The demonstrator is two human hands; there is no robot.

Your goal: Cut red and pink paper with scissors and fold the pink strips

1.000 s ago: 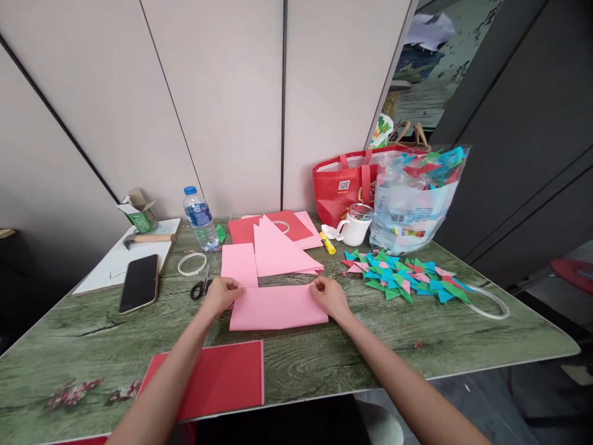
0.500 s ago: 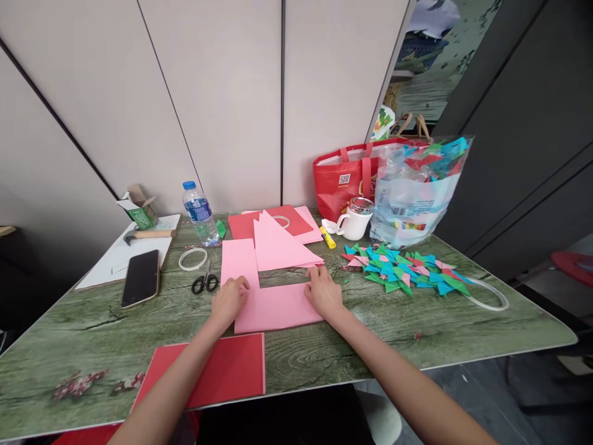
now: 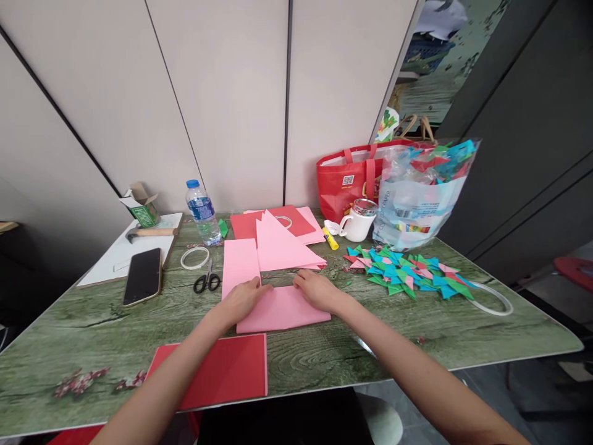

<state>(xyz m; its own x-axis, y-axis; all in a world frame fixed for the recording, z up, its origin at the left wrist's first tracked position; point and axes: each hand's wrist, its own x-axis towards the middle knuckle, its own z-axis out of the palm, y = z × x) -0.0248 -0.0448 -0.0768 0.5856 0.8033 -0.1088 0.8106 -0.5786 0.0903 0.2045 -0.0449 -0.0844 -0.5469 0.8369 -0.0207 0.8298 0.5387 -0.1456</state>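
A folded pink paper sheet (image 3: pixel 285 312) lies flat on the green wood-grain table (image 3: pixel 417 321) in front of me. My left hand (image 3: pixel 243 298) rests on its upper left part with fingers stretched flat along the top edge. On its upper middle lies my right hand (image 3: pixel 315 287), fingers flat and pointing left. The fingertips of the two hands are a short gap apart. Just behind them sit a pink rectangle (image 3: pixel 238 262) and a pink paper triangle (image 3: pixel 280 247).
A red sheet (image 3: pixel 222 371) lies at the near edge. Scissors (image 3: pixel 207 281), tape ring (image 3: pixel 193 257), phone (image 3: pixel 142 275), water bottle (image 3: pixel 202 213) and hammer (image 3: pixel 151 233) stand left. Right: glue stick (image 3: pixel 330 238), white mug (image 3: pixel 357 224), red bag (image 3: pixel 347 179), plastic bag (image 3: pixel 419 194), pile of folded paper pieces (image 3: pixel 405 275).
Both hands have slid inward along the top edge of the pink sheet, from its outer corners toward the middle. The sheet has stayed flat on the table.
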